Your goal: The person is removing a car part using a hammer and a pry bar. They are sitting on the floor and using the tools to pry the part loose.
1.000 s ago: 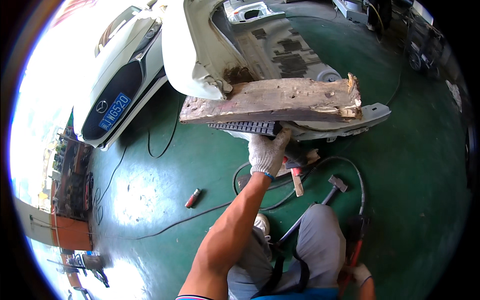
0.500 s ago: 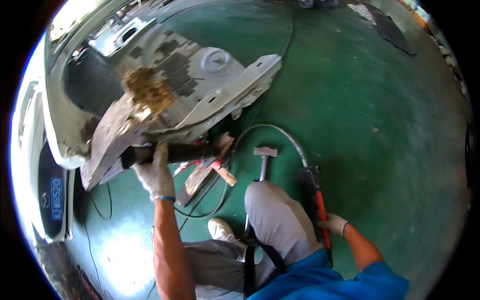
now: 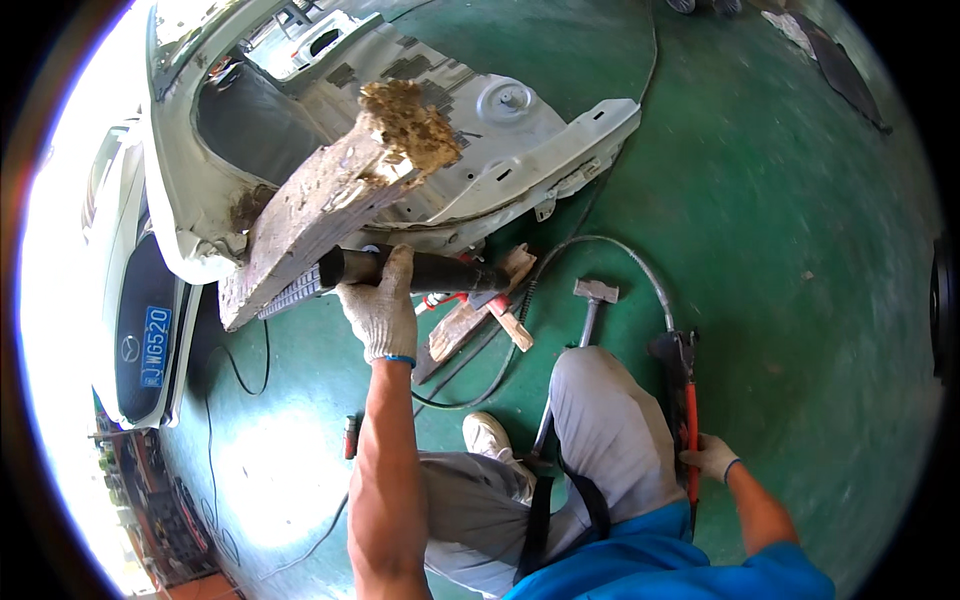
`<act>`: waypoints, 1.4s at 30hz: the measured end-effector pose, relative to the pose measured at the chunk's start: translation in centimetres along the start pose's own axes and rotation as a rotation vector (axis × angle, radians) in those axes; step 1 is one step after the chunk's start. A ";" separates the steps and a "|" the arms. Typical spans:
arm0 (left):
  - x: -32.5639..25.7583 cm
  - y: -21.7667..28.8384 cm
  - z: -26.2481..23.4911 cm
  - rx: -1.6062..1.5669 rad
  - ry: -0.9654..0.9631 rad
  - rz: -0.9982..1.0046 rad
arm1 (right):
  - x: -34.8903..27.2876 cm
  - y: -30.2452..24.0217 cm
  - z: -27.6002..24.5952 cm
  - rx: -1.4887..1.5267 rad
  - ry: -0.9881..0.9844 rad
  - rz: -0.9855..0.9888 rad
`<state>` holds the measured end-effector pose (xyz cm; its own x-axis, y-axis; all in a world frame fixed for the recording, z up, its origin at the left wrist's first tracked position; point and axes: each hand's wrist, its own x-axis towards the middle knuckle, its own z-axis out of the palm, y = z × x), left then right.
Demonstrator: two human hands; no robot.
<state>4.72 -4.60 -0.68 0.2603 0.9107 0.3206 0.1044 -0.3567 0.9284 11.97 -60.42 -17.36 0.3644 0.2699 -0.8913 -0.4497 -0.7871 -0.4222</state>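
In the head view, the left hand [image 3: 380, 312] had its fingers wrapped around the black ram cylinder [image 3: 420, 270], which had swung from under a level wooden plank [image 3: 320, 215] to brace it tilted against the white car body shell [image 3: 520, 150]. The right hand [image 3: 710, 458] gripped the red pump handle [image 3: 690, 430]. A hammer [image 3: 592, 305] lay near the knee; the green floor [image 3: 800, 250] to the right stayed open.

hammer [image 3: 592, 297], white car [image 3: 140, 330], green floor [image 3: 780, 220]

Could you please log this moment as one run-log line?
left hand: grips black cylinder under wooden beam | right hand: on red pump handle
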 end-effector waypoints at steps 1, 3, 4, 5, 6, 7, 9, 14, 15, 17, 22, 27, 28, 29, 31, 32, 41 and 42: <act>-0.1 0.2 0.3 0.002 -0.001 -0.007 | 0.2 0.1 -0.3 -0.041 -0.017 0.023; -0.1 0.0 0.4 -0.043 0.003 0.010 | 0.5 0.0 -0.9 -0.128 -0.055 0.064; -0.1 0.0 0.3 -0.047 -0.001 0.008 | -0.4 -1.7 -0.8 -0.135 -0.076 0.026; -0.1 -0.1 0.1 -0.051 -0.004 0.005 | -2.1 -3.4 -1.3 -0.144 -0.097 -0.012; -0.1 -0.2 -0.3 -0.046 -0.006 0.000 | -4.1 -5.2 -1.8 -0.152 -0.128 -0.047; 0.0 -0.3 -0.7 -0.020 -0.012 -0.006 | -5.8 -6.7 -2.5 -0.083 -0.131 -0.091; -0.1 -0.4 -0.6 -0.183 -0.018 -0.014 | -8.0 -8.6 -3.5 0.122 -0.104 -0.137; -0.2 1.3 -0.4 0.020 -0.009 -0.085 | -3.7 -0.7 -0.9 0.238 -0.016 -0.279; -0.3 2.0 -0.4 0.045 -0.014 -0.106 | -0.7 3.8 -0.4 0.196 0.014 -0.230; -0.4 2.3 -0.2 0.054 -0.040 -0.123 | 4.9 10.1 0.0 0.119 0.074 -0.135; -0.3 1.8 -1.0 0.087 -0.075 -0.117 | -3.1 -2.0 -0.2 0.014 -0.149 -0.066; -0.4 1.5 -0.7 0.100 -0.063 -0.120 | -9.5 -7.3 -3.4 0.445 -0.028 -0.112; -0.4 1.7 -0.9 0.107 -0.076 -0.120 | -9.2 -6.8 -3.5 0.461 -0.056 -0.166; -0.3 1.8 -1.1 0.115 -0.087 -0.121 | -7.4 -4.0 -2.9 0.446 -0.064 -0.201; -0.3 1.9 -0.9 0.101 -0.096 -0.087 | -3.5 1.3 -1.1 0.316 -0.044 -0.155; -0.4 2.0 -0.7 0.097 -0.094 -0.077 | -1.9 3.1 -0.1 0.200 -0.018 -0.063; -0.5 1.8 -0.8 0.066 -0.074 -0.083 | -7.7 -4.5 -3.9 -0.011 -0.207 -0.051; -0.5 1.7 -1.2 0.072 -0.070 -0.083 | -8.6 -5.6 -4.5 0.099 -0.170 -0.060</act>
<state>3.58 -5.41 0.92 0.3144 0.9218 0.2269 0.1968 -0.2971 0.9343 15.05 -60.79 -6.56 0.2536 0.4113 -0.8755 -0.5124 -0.7106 -0.4822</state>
